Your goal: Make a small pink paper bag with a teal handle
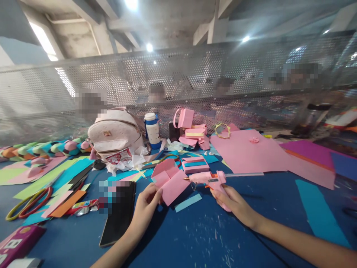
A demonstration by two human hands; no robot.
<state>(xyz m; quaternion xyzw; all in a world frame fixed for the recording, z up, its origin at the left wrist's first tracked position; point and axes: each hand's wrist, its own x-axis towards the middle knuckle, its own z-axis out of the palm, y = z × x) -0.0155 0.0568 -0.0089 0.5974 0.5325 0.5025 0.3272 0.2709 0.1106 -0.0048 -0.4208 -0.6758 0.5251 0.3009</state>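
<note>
My left hand (150, 199) pinches the lower left edge of a folded pink paper envelope (174, 188), whose rounded flap stands up at the back. A pink hot glue gun (208, 178) is gripped by its handle in my right hand (232, 203). Its metal nozzle points left and is close to the envelope's right edge; whether they touch I cannot tell. A clear glue stick (244, 174) sticks out of the gun's rear. Beneath the nozzle, a light blue paper strip (188, 203) lies on the blue table. Just behind is a small pink paper box (195, 164) with a blue band.
A black phone (118, 216) lies left of my left forearm. Scissors (36, 203) and paper strips are at the left. Behind stand a pale backpack (117, 130) and a white-blue bottle (153, 131). Pink sheets (251, 158) spread right, before a perforated metal screen (184, 70).
</note>
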